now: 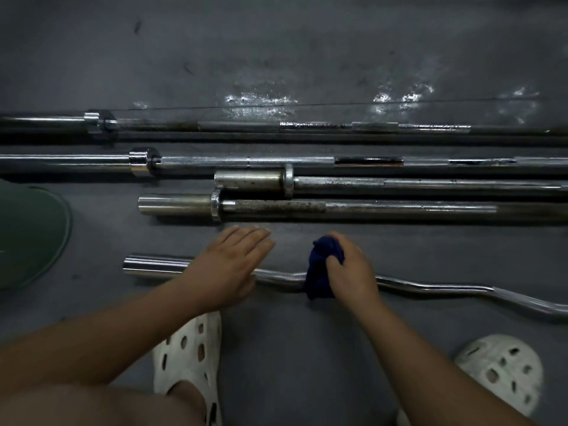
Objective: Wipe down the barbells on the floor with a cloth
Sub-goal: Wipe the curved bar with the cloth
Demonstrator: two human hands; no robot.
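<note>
A: Five bars lie on the grey floor [276, 50], all running left to right. Farthest away is the long barbell [246, 126] with a chrome collar near its left end, and a dark strip of shadow beneath it.

B: And the next one in?

A: A second long barbell [215, 162], also collared on the left, its shaft showing dark patches toward the right. Just beside it sits a shorter bar [338, 181] with a dull, spotted sleeve, and close below that another short bar [307, 207] whose knurled section looks rust-flecked.

B: Which bar is under the hands?

A: The curl bar [430, 287], nearest the person, well apart from the other four; its shaft bends in waves to the right.

B: What else is down there?

A: A green rounded thing [30, 232] at the left edge, which I cannot identify, and two white clogs: one [187, 358] below the left forearm, the other [504, 367] at lower right.

B: The hands?

A: The left hand [230, 269] lies flat with fingers straight, resting over the curl bar near its smooth left sleeve. The right hand [350, 269] has its fingers curled round a dark blue cloth [319, 278], which is bunched on the wavy shaft
</note>
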